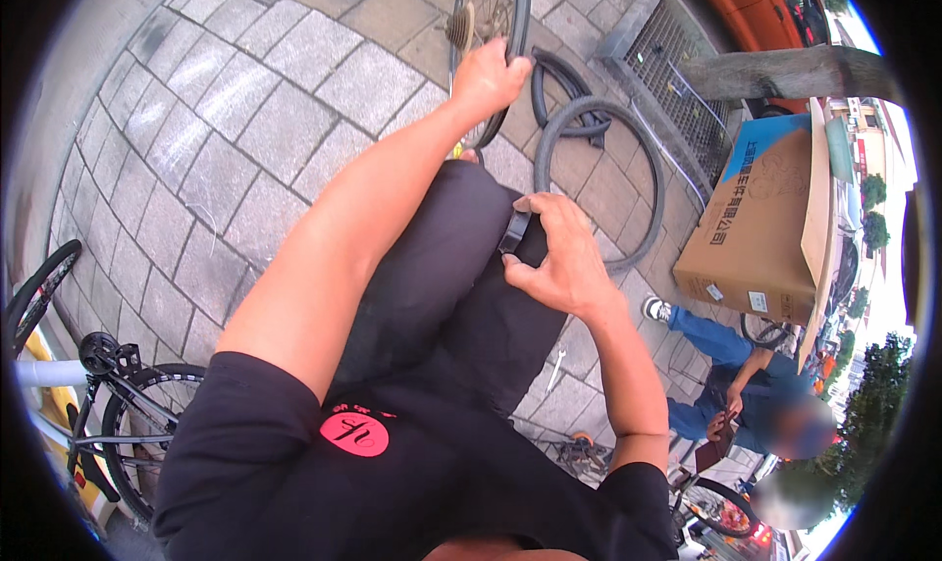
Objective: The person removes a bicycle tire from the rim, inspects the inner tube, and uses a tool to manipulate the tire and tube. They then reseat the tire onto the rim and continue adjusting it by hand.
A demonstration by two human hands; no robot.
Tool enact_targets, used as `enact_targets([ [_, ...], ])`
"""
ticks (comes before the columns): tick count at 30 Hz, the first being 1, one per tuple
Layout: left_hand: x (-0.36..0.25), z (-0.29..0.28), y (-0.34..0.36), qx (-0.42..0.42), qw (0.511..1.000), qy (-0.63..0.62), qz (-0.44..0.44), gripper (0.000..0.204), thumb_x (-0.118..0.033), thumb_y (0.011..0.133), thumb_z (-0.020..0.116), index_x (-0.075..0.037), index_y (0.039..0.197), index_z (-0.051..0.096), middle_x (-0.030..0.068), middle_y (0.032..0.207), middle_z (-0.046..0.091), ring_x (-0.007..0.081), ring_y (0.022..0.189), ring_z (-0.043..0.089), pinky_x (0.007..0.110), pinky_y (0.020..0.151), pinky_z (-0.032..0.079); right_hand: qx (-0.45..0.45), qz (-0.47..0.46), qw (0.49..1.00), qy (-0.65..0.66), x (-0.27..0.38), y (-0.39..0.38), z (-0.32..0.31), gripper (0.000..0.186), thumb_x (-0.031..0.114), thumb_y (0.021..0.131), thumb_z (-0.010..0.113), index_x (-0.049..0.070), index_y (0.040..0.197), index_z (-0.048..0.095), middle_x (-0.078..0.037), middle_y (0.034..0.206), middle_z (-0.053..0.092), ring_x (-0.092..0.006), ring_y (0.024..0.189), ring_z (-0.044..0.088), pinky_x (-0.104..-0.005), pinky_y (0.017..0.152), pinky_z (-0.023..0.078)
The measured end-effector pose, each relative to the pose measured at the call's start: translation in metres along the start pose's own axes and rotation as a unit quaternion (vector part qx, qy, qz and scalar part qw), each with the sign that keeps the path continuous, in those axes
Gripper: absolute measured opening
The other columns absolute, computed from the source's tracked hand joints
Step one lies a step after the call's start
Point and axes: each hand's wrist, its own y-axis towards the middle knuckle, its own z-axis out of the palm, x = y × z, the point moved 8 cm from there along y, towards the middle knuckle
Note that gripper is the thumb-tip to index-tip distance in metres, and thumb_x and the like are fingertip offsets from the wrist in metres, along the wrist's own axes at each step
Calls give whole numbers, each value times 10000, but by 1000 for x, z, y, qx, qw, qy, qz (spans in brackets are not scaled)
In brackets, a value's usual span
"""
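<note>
- The spoked metal bicycle wheel (488,17) at the far side was gripped by the left hand (488,74).
- A black rubber tyre (599,183) was pinched at its near end by the right hand (561,257), over the knee.

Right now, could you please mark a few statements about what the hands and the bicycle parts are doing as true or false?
1. The left hand grips the rim of the bicycle wheel. True.
2. The right hand is empty. False: it pinches a black rubber strip against the person's knee.
3. A loose black tyre lies on the paving stones. True.
4. The cardboard box sits to the person's left. False: it stands to the right.
5. A wrench lies on the paving. True.
</note>
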Motion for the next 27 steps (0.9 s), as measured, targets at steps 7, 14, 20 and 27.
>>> enact_targets([
  [7, -2, -3, -2, -13, 999, -29, 6, 411, -350, 876, 595, 31, 1015, 662, 326, 939, 701, 507, 942, 686, 555, 856, 540, -53, 46, 924, 376, -42, 54, -26, 712, 167, 844, 623, 40, 1522, 443, -97, 1155, 656, -170, 1001, 655, -300, 911, 500],
  [14, -23, -5, -10, 16, 997, -74, -8, 344, -325, 892, 602, 6, 981, 635, 310, 886, 695, 501, 902, 687, 552, 815, 540, -139, 52, 877, 457, -66, 191, -91, 479, 355, 993, 509, 8, 1314, 584, -79, 987, 683, -198, 851, 691, -312, 707, 497],
  [20, -4, 1, -5, -4, 999, -28, -35, 309, -308, 881, 633, -17, 983, 645, 203, 753, 680, 392, 739, 699, 490, 688, 529, -80, 260, 860, 432, -77, 247, -84, 343, 384, 988, 540, 86, 1125, 640, -81, 940, 678, -229, 673, 686, -329, 547, 494],
  [27, -8, 1, -10, -6, 998, -57, -40, 389, -307, 879, 616, -9, 1124, 665, 251, 805, 697, 446, 825, 708, 531, 754, 545, -55, 312, 916, 245, -78, 253, -97, 415, 481, 984, 618, 75, 1040, 677, -45, 773, 623, -176, 526, 603, -311, 416, 341],
])
